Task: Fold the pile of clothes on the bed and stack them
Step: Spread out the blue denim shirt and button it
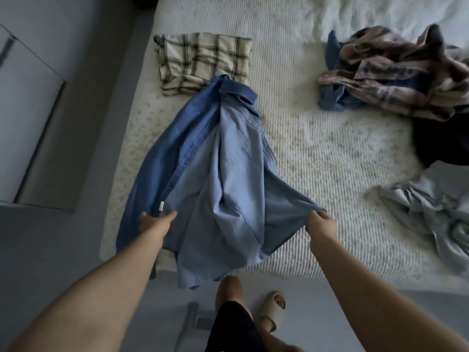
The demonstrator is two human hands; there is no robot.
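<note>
Denim-blue cloth is making up the shirt (223, 174), darker on its outer panel at the left and paler on the inside face turned up in the middle, with a collar at the far end and a small white tag by the placket. It is lying on the bed (317, 153) near the left front corner, its hem spilling over the front edge toward the floor. The left hand (156, 219) is reaching under the lower left part of the shirt with its thumb showing on top; whether its fingers are gripping cannot be told. The right hand (318, 221) is pinching the lower right corner and pulling it out taut.

The left edge of the bed is running just beside the shirt. To the right, bare cream cover is lying open between the shirt and the unfolded pile (396, 72), which is sitting well apart near the far right, with a grey garment (429, 214) nearer the front. A folded plaid shirt (203, 60) is lying just beyond the collar, touching it.

The shirt's long axis is running from the person away, collar pointing far, hem near.
</note>
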